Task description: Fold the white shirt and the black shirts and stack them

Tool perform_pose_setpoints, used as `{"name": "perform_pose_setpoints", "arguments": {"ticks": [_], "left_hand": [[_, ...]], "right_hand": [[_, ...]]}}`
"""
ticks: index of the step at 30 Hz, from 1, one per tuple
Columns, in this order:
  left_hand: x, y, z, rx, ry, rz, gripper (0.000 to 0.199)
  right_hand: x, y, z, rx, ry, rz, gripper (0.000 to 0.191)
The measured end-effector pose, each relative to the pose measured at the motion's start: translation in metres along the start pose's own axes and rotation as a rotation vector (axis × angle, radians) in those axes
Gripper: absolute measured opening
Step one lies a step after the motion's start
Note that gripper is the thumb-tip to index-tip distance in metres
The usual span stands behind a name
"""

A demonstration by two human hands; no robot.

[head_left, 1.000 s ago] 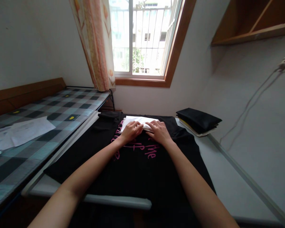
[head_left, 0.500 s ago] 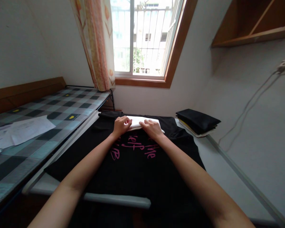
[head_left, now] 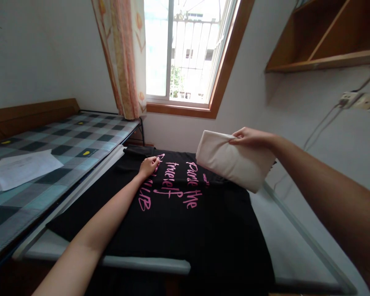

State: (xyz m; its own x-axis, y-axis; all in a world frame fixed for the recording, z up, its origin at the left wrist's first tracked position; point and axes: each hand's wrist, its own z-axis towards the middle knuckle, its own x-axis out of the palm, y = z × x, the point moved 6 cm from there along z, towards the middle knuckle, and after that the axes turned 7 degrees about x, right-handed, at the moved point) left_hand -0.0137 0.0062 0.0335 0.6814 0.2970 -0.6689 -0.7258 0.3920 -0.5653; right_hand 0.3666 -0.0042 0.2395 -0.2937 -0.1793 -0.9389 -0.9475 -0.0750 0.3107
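Note:
A black T-shirt (head_left: 160, 230) with pink lettering lies spread over the white table (head_left: 299, 246). My left hand (head_left: 149, 167) rests on it beside the lettering, fingers curled closed; whether they pinch anything is hidden. My right hand (head_left: 245, 135) grips the upper edge of a folded cream cloth (head_left: 234, 158), thumb and fingers pressed together. That cloth is raised and tilted above the shirt's far right corner. A sliver of something dark (head_left: 274, 163) shows at its right edge; the rest is covered.
On the left stands a bed with a checked mattress (head_left: 55, 144) and papers (head_left: 27, 168) on it. A window (head_left: 188, 61) with a curtain (head_left: 123, 57) is ahead. At the right are a wall shelf (head_left: 323, 59) and a socket with cables (head_left: 348, 99).
The folded white cloth under both hands has left the shirt, uncovering more lettering. My right hand has swung right and up with a folded cloth; my left stays on the shirt.

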Motion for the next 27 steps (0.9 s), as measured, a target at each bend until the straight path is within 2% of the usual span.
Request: {"name": "perform_pose_setpoints", "arguments": {"ticks": [3, 5, 7, 9, 10, 12, 16, 18, 21, 27], "left_hand": [[-0.001, -0.002, 0.000, -0.009, 0.015, 0.005, 0.039], [0.000, -0.002, -0.001, -0.019, 0.032, 0.024, 0.039], [0.000, -0.002, -0.002, -0.028, 0.044, 0.057, 0.038], [0.002, -0.004, -0.002, -0.021, 0.061, 0.090, 0.037], [0.003, -0.005, -0.003, -0.010, 0.077, 0.105, 0.036], [0.005, -0.010, -0.003, 0.016, 0.114, 0.135, 0.035], [0.005, -0.015, -0.004, 0.034, 0.145, 0.168, 0.034], [0.005, -0.016, -0.004, 0.033, 0.142, 0.166, 0.034], [0.005, -0.015, -0.003, 0.034, 0.138, 0.156, 0.033], [0.006, -0.016, -0.004, 0.037, 0.149, 0.159, 0.032]], "right_hand": [[-0.040, -0.030, 0.003, 0.181, -0.090, -0.128, 0.028], [-0.077, -0.048, 0.003, 0.320, -0.301, -0.275, 0.028], [-0.106, -0.062, -0.001, 0.418, -0.590, -0.353, 0.032], [-0.107, -0.072, -0.003, 0.419, -0.778, -0.385, 0.039], [-0.095, -0.077, -0.001, 0.400, -0.801, -0.408, 0.041], [-0.053, -0.087, 0.007, 0.397, -0.784, -0.476, 0.041], [0.060, -0.104, 0.028, 0.343, -0.478, -0.587, 0.043], [0.095, -0.105, 0.033, 0.300, -0.489, -0.622, 0.041], [0.114, -0.102, 0.039, 0.210, -0.598, -0.741, 0.042], [0.110, -0.112, 0.040, 0.224, -0.641, -0.781, 0.041]]}}
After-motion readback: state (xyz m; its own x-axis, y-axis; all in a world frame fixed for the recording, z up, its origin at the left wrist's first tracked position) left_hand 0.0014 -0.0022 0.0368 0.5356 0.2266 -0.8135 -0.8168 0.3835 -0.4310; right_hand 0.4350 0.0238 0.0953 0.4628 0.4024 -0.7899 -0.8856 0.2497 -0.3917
